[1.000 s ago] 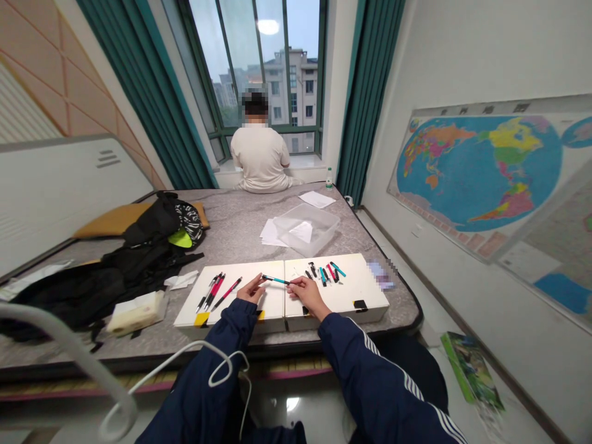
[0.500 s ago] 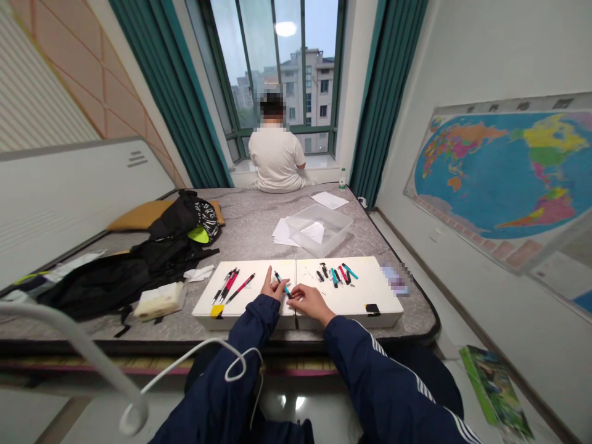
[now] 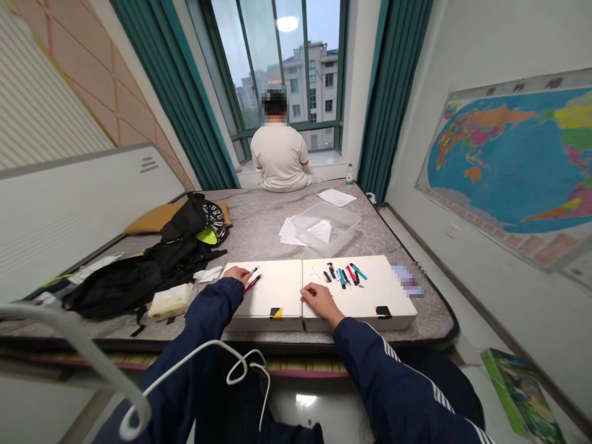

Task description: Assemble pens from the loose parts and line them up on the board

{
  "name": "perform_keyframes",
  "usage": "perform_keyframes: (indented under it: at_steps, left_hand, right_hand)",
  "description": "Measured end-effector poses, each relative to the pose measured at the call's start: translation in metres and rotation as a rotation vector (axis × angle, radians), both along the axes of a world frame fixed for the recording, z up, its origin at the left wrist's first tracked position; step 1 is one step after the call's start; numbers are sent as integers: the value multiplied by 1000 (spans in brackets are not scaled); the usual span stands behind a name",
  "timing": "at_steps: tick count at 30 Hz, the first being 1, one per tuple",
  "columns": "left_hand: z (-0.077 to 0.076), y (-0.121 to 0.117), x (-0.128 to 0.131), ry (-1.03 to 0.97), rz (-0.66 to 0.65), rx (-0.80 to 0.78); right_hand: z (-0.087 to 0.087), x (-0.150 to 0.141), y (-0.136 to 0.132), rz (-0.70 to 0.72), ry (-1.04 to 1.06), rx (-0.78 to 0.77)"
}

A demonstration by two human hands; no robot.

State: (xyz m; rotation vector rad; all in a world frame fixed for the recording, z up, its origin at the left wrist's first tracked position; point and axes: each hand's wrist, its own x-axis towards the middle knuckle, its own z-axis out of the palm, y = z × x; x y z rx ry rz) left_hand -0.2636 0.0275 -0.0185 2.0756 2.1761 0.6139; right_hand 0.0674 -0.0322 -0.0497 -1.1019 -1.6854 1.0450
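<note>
Nearest the camera, a white cable (image 3: 198,351) loops over the navy sleeve (image 3: 203,314) of the left arm at the bottom of the frame, and a green picture book (image 3: 522,394) lies on the floor at lower right. Two white panels (image 3: 263,296) sit side by side on a grey mattress (image 3: 259,216), with a strip of yellow-and-black tape (image 3: 276,313) on the near edge of the left one. The right hand (image 3: 320,299) rests on the right panel beside the seam, its fingers loosely together and slightly curled, holding nothing that shows. The left hand (image 3: 235,275) lies at the far left of the left panel, fingers close together, right beside a red pen (image 3: 253,283) and a dark pen (image 3: 254,270); whether it pinches either one, I cannot tell. Teal, red and black pens and pen parts (image 3: 345,275) lie in a tight group on the right panel, well apart from both hands. To the left are a cream pack (image 3: 170,302) and a black bag (image 3: 115,287). Beyond the panels stands a clear plastic bin (image 3: 326,229) with paper inside, beside loose white sheets (image 3: 289,232). At the top of the frame, a seated person (image 3: 279,148) faces a window (image 3: 287,74), and a world map (image 3: 513,160) hangs at upper right.
</note>
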Motion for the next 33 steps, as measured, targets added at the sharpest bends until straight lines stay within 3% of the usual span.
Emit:
perform_keyframes:
  at_steps: [5, 12, 15, 21, 26, 30, 33]
  left_hand:
    - [-23, 2, -16, 62, 49, -82]
    - [-26, -17, -22, 4, 102, 119]
    - [-33, -34, -19, -30, 133, 100]
    - [-55, -53, -13, 15, -61, -29]
    - [-69, -47, -21, 143, -67, -52]
    - [-70, -47, -23, 248, -60, -116]
    - [-64, -47, -24, 268, -138, -82]
  right_hand:
    - [0, 0, 2, -23, -28, -13]
    - [-3, 0, 4, -46, -49, -15]
    - [-4, 0, 5, -54, -47, -27]
    - [-2, 0, 3, -54, -47, -24]
    - [-3, 0, 3, -57, -71, -16]
    - [-5, 0, 5, -51, -84, -18]
    - [-6, 0, 5, -53, -81, -9]
